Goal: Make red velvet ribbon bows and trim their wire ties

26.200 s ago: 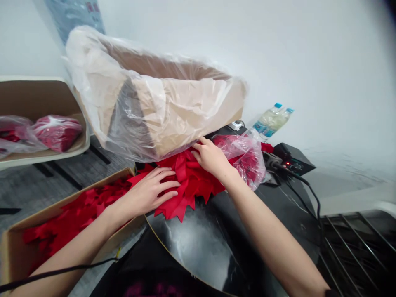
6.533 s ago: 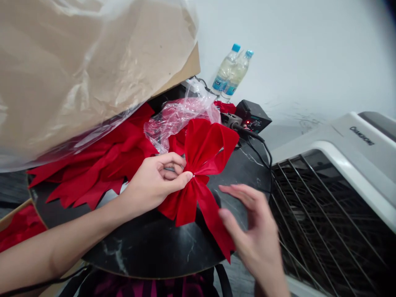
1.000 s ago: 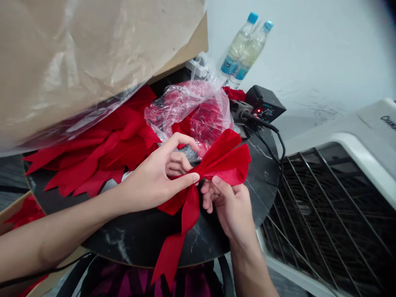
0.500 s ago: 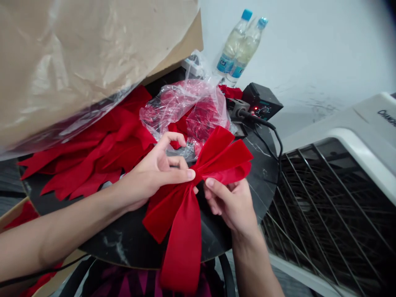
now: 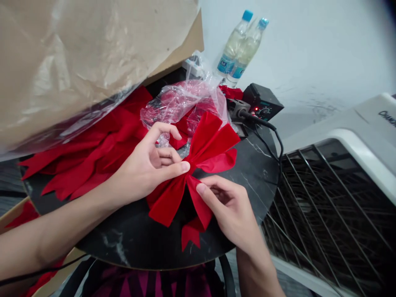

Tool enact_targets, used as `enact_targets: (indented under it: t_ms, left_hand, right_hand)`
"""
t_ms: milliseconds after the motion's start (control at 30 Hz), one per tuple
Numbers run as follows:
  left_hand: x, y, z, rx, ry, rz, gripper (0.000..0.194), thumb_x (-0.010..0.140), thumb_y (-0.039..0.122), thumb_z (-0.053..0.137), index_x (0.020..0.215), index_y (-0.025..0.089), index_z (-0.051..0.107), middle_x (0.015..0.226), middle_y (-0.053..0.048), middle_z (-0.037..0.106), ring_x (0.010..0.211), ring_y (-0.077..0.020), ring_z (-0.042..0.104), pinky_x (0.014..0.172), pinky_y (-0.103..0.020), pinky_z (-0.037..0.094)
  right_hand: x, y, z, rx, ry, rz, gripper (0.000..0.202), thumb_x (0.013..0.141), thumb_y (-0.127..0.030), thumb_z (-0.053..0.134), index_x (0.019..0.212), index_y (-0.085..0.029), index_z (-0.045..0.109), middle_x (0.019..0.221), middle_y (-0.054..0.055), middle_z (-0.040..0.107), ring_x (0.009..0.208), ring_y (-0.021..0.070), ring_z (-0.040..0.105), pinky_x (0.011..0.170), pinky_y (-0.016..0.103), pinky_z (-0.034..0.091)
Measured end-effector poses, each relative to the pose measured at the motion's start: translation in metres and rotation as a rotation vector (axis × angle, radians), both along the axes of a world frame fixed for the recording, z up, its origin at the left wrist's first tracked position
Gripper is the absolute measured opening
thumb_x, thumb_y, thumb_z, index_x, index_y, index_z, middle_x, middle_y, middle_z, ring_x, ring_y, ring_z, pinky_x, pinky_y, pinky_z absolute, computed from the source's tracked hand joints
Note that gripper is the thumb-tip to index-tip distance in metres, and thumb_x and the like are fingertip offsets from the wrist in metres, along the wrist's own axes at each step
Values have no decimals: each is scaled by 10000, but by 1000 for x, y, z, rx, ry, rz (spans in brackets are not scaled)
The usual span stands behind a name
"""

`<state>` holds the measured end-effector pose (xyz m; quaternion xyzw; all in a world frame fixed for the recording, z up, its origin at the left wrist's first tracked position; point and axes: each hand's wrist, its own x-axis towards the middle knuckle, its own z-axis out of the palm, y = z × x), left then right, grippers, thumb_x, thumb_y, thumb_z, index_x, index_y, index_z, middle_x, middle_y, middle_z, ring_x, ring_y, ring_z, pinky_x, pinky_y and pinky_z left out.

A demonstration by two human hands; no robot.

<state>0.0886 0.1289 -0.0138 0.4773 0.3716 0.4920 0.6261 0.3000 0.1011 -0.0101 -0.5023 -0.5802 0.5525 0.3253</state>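
A red velvet bow [image 5: 213, 140] with several loops and tails is held over the dark round table. My left hand [image 5: 154, 163] pinches it at the gathered centre, thumb on top, with the index finger raised and curled. My right hand [image 5: 230, 204] grips the edge of one lower tail between thumb and fingers, just below the knot. That tail folds over, and its notched end [image 5: 191, 235] points down toward the table. Behind the bow lies a clear plastic bag [image 5: 185, 93] with red pieces in it. A pile of red ribbon bows [image 5: 102, 152] lies left of my left hand.
A large plastic-covered cardboard box [image 5: 93, 62] takes up the back left of the black marbled table [image 5: 123, 247]. Two bottles [image 5: 233, 49] and a black control box [image 5: 261, 101] with a cable stand at the back. A grilled white appliance [image 5: 334, 173] is to the right.
My right hand has moved from beside the centre down to a lower tail and now grips it. The long hanging tail is lifted and folded. The bow has shifted slightly left and up.
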Motion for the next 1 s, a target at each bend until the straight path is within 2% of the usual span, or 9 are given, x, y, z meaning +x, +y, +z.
enact_targets:
  t_ms: [167, 300, 400, 500, 567, 700, 800, 933, 1000]
  left_hand:
    - [5, -5, 7, -163, -98, -61, 507, 812, 153, 823, 1138, 300, 464, 673, 97, 596, 484, -49, 538, 488, -134, 432]
    - [9, -7, 9, -150, -130, -56, 469, 825, 145, 807, 1109, 296, 466, 678, 92, 594, 492, -50, 542, 491, -144, 418]
    - [8, -6, 5, -92, -80, -45, 524, 778, 130, 852, 1082, 292, 458, 675, 98, 608, 502, -54, 546, 495, -151, 419]
    - [6, -2, 2, -60, -34, -50, 532, 769, 125, 860, 1076, 284, 456, 674, 100, 613, 517, -55, 561, 505, -146, 432]
    - [4, 0, 0, -43, -8, -67, 513, 793, 136, 844, 1087, 284, 450, 696, 92, 633, 545, -61, 591, 533, -148, 464]
    - [3, 1, -2, -25, 8, -60, 489, 822, 140, 826, 1095, 283, 446, 729, 79, 661, 609, -72, 636, 596, -155, 512]
    - [3, -2, -2, -43, -53, -78, 468, 835, 124, 817, 1074, 283, 447, 714, 86, 655, 592, -56, 614, 590, -140, 500]
    - [3, -5, 1, -71, -113, -128, 475, 823, 100, 823, 1056, 290, 455, 701, 97, 632, 548, -42, 571, 544, -123, 466]
    - [1, -5, 2, -53, -86, -152, 498, 806, 78, 828, 1067, 295, 464, 712, 95, 633, 546, -41, 563, 534, -120, 455]
  right_hand:
    - [19, 7, -3, -228, 166, 147, 273, 897, -409, 777, 804, -164, 697, 686, 3, 692, 602, 106, 653, 582, 186, 502]
    - [23, 6, -7, -575, 334, 275, 386, 965, -542, 648, 819, -188, 601, 478, -82, 509, 287, 60, 404, 317, 169, 218]
    - [24, 5, -6, -353, 85, 255, 353, 941, -479, 709, 784, -167, 658, 551, -44, 594, 420, 64, 511, 394, 161, 333]
    - [20, 3, -3, -20, -58, 66, 182, 901, -375, 780, 925, -195, 777, 846, 12, 757, 761, 126, 704, 692, 196, 549]
    - [12, 0, -3, 103, -39, -51, 181, 908, -360, 778, 1049, -248, 797, 959, 15, 789, 871, 148, 737, 800, 231, 581]
    - [-8, -6, -7, 262, -86, -135, 96, 940, -324, 745, 975, -260, 808, 903, 0, 780, 816, 129, 715, 790, 231, 558]
    - [-16, -12, -11, 217, -60, -161, 128, 968, -332, 705, 944, -235, 784, 839, -2, 748, 760, 122, 684, 745, 229, 536]
    - [-10, -14, -15, -140, 249, -119, 172, 924, -398, 753, 942, -227, 759, 834, 4, 734, 746, 143, 674, 681, 239, 538]
    - [-4, -11, -15, -179, 332, -96, 198, 873, -399, 810, 959, -226, 763, 884, 11, 753, 796, 152, 691, 728, 250, 562]
